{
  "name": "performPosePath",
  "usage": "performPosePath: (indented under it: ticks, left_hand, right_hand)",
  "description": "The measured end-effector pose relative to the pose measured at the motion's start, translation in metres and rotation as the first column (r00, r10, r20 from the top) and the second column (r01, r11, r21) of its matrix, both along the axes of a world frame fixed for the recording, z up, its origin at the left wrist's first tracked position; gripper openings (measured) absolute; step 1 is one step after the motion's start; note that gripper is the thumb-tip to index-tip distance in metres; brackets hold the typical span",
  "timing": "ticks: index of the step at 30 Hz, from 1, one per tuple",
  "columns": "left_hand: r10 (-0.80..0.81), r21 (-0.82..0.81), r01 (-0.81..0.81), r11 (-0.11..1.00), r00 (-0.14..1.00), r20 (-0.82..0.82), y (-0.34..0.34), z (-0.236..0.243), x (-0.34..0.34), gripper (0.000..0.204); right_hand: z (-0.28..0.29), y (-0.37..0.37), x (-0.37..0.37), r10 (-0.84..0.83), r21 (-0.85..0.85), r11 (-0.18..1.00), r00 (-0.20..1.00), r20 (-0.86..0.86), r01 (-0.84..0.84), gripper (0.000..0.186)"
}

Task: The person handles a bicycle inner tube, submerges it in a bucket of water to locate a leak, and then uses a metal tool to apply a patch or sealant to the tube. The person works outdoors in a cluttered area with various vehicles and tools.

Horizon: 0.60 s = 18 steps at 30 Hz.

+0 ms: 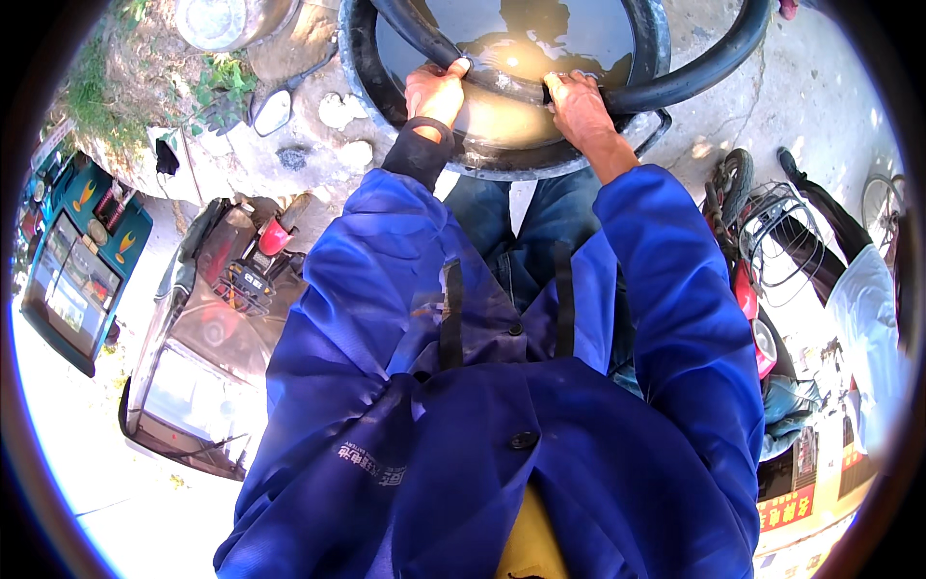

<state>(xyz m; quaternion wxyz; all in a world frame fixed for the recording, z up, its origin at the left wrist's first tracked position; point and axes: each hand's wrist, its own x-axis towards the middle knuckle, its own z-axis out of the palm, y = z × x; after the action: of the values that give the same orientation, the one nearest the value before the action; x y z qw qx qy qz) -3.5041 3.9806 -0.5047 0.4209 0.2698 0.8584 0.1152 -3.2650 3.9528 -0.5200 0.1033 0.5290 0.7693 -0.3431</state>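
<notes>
A large dark basin (655, 43) of murky water stands in front of me. A black rubber inner tube (694, 83) curves across it, one stretch dipping low at the water and the right end of the loop arching over the rim. My left hand (434, 95) grips the tube near the left inside of the basin, thumb laid along it. Closer to the right rim, my right hand (581, 111) is closed round the same low stretch. Both palms face down, and the fingertips under the tube are hidden.
A round metal pan (217, 21) sits at the far left. Nearer lies a mirror (273, 113) on the concrete. Vehicles with windshields, one teal (125, 241), stand at left. At right are a small wheel (738, 176), coiled wire (786, 232) and another person's pale clothing (868, 309).
</notes>
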Motion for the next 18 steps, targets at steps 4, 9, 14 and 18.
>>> performPosePath:
  ticks: [4,9,14,18]
  left_hand:
    - [0.002,-0.068,0.0,0.998,1.0,0.022,0.004,0.015,0.004,0.044]
    - [-0.044,-0.071,0.042,0.997,0.999,-0.02,0.001,0.01,0.0,0.046]
    - [-0.009,0.018,0.009,1.0,0.999,-0.048,-0.002,0.008,0.003,0.043]
    - [0.0,0.009,0.0,1.0,1.0,-0.001,-0.003,0.003,0.0,0.042]
  right_hand:
    - [0.013,0.007,-0.002,0.015,-0.048,0.999,1.0,0.017,-0.014,0.04]
    - [0.005,-0.003,0.001,-0.007,0.032,0.999,0.999,-0.045,0.008,0.038]
    - [0.01,-0.001,0.0,-0.073,0.045,0.996,0.992,-0.101,0.078,0.031]
    - [0.02,0.008,0.005,-0.099,-0.054,0.994,0.982,-0.163,0.091,0.036]
